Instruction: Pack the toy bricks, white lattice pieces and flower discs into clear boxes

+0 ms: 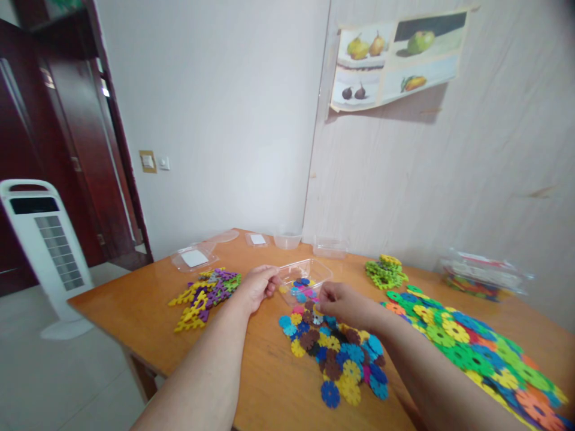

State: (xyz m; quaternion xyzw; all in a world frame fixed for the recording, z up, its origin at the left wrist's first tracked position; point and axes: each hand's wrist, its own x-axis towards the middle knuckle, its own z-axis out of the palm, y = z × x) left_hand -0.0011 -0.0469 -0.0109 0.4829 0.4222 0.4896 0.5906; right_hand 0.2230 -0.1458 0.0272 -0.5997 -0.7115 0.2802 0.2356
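Observation:
A clear plastic container [321, 269] with several small notched discs inside stands mid-table. My left hand [260, 286] is closed at its left rim, thumb and fingers pinched on the edge. Just right of the container's near side, my right hand [345, 304] is closed in a pinch over a pile of notched plastic discs [332, 362] in blue, yellow, brown and pink. What its fingertips hold, if anything, is hidden. Left of my left hand lies a heap of yellow, purple and green interlocking plastic pieces [193, 308].
Larger coloured discs [471, 341] spread along the right, under my right forearm. Behind them are a green interlocking cluster [386, 273] and a clear box of pieces [485, 278]. A round tub [287, 239], another clear container [330, 246] and lids [195, 257] line the back of the wooden table.

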